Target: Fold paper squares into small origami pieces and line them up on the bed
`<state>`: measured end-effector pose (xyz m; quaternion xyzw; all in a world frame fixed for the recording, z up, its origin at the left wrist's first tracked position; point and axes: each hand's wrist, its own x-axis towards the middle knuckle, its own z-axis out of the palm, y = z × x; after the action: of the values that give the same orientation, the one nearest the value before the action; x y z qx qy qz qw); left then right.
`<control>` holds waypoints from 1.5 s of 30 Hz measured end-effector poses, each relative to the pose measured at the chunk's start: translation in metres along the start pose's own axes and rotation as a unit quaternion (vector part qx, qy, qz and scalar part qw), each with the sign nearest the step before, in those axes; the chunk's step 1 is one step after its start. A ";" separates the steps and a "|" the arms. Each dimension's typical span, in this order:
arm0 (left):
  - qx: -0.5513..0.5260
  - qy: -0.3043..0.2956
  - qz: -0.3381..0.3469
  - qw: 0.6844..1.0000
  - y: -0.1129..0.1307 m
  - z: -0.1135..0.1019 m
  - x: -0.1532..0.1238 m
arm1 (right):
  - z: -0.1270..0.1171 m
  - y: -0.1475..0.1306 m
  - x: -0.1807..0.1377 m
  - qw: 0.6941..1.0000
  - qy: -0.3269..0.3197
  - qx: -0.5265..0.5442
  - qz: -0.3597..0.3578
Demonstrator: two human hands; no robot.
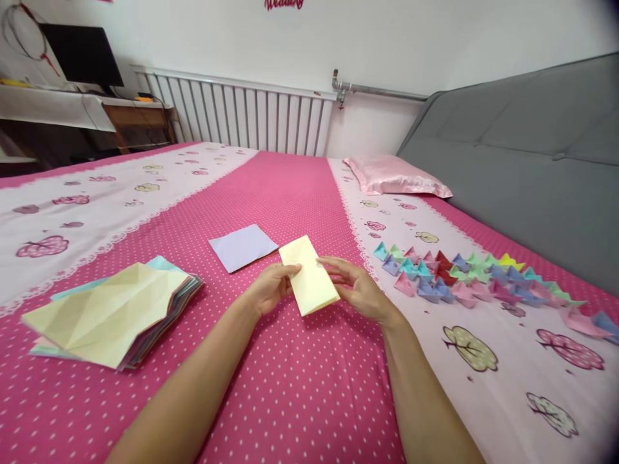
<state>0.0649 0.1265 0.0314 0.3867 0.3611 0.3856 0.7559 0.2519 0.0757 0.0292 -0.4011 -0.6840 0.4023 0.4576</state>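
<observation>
A pale yellow paper (309,276), folded into a long rectangle, lies on the pink dotted bedsheet (290,386) between my hands. My left hand (271,287) pinches its left edge with curled fingers. My right hand (355,287) lies on its right edge with fingers stretched over the paper. A lilac square sheet (242,247) lies flat just beyond, to the left.
A stack of creased coloured papers (113,312) with a yellow sheet on top sits at the left. Several small folded paper shapes (464,274) are lined up at the right. Behind are a pink pillow (394,175), a grey headboard (532,161), and a radiator (242,116).
</observation>
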 end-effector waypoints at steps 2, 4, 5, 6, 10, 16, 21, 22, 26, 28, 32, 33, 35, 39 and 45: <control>0.019 -0.028 -0.012 0.999 -0.001 0.002 -0.002 | 0.001 0.001 0.001 1.000 0.010 -0.017 0.000; 0.032 -0.051 -0.013 0.998 -0.002 0.002 -0.003 | 0.002 0.002 0.001 0.999 0.018 -0.033 0.009; 0.035 -0.059 -0.015 0.998 -0.002 0.002 -0.003 | 0.002 0.003 0.000 0.999 0.022 -0.037 0.012; 0.036 -0.063 -0.016 0.997 -0.003 0.002 -0.003 | 0.002 0.003 0.000 0.999 0.028 -0.040 0.015; 0.024 -0.076 -0.021 0.997 -0.005 0.000 -0.002 | 0.003 0.004 0.001 0.998 0.055 -0.034 0.021; 0.044 -0.138 -0.020 0.989 -0.007 -0.002 -0.001 | 0.008 0.002 0.005 0.995 0.090 -0.032 -0.001; 0.017 -0.194 -0.019 0.981 -0.003 0.002 -0.005 | 0.012 0.002 0.006 0.990 0.126 -0.055 0.003; 0.005 -0.205 -0.020 0.978 -0.002 0.004 -0.006 | 0.012 0.002 0.006 0.989 0.131 -0.067 0.003; 0.011 -0.214 0.031 0.976 -0.003 0.008 -0.010 | 0.014 0.001 0.006 0.981 0.151 -0.123 -0.006; 0.034 -0.197 0.060 0.978 -0.006 0.010 -0.010 | 0.016 0.000 0.007 0.977 0.157 -0.144 -0.011; 0.043 -0.183 0.064 0.980 -0.009 0.013 -0.008 | 0.020 -0.002 0.008 0.972 0.164 -0.167 -0.006; 0.042 -0.178 0.062 0.981 -0.009 0.013 -0.007 | 0.021 -0.003 0.007 0.972 0.164 -0.169 -0.004; 0.035 -0.167 0.060 0.983 -0.009 0.014 -0.007 | 0.023 -0.003 0.007 0.973 0.160 -0.168 -0.002; 0.011 -0.156 0.059 0.986 -0.008 0.014 -0.007 | 0.025 0.001 0.008 0.975 0.184 -0.123 0.022; 0.033 -0.175 0.048 0.983 -0.008 0.013 -0.008 | 0.025 0.007 0.012 0.963 0.263 0.027 0.056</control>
<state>0.0750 0.1124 0.0317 0.4901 0.2167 0.3353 0.7749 0.2260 0.0845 0.0197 -0.5175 -0.5051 0.3262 0.6088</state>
